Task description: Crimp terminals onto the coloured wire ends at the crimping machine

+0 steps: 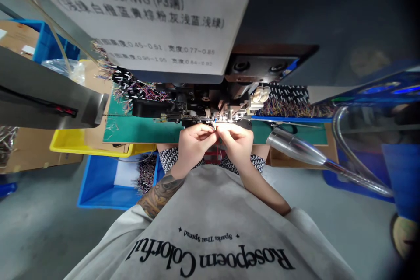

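My left hand (195, 142) and my right hand (236, 140) meet at the front of a crimping machine (226, 111). Their fingers are pinched together on a thin wire (214, 126), whose end points at the machine's lit working area. Below the hands, fine strands hang down between my legs. A chain-like strip of terminals (193, 117) runs in from the left toward the same spot. The fingertips hide most of the wire, and its exact contact with the machine is too small to tell.
Bundles of multicoloured wires (138, 87) lie on the green mat (147, 132) at left, more wires (288, 100) in a blue tray at right. A lamp (295, 146) on a flexible neck reaches in from the right. Blue bin (98, 183) and yellow bin (65, 142) stand lower left.
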Action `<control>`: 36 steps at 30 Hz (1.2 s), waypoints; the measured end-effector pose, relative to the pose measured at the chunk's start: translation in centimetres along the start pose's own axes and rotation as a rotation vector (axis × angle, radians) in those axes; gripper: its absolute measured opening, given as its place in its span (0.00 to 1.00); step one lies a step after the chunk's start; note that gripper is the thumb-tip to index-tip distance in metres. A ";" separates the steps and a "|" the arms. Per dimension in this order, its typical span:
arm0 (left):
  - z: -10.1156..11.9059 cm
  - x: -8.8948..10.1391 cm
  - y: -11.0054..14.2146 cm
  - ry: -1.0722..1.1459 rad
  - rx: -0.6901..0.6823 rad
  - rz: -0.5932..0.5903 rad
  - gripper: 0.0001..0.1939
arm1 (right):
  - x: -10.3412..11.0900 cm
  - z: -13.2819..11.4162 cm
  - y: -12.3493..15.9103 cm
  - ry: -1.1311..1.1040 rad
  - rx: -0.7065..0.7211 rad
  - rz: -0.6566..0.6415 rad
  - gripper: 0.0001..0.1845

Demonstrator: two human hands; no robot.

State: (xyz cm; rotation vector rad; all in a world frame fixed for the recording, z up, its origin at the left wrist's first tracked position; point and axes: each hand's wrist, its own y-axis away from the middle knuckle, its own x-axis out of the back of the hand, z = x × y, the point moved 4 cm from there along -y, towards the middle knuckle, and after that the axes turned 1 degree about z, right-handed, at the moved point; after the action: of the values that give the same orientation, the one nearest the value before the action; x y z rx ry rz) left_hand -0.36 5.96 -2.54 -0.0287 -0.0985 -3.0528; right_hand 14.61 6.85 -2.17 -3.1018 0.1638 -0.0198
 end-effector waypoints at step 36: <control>0.5 0.3 0.1 0.025 0.058 0.061 0.08 | -0.5 0.3 -0.2 -0.098 -0.118 0.070 0.11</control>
State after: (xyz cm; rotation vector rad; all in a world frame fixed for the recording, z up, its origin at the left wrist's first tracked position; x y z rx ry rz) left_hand -0.66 5.85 -2.01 0.0100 -0.1812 -2.9871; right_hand 14.13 7.07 -2.45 -3.2032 0.2796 0.1483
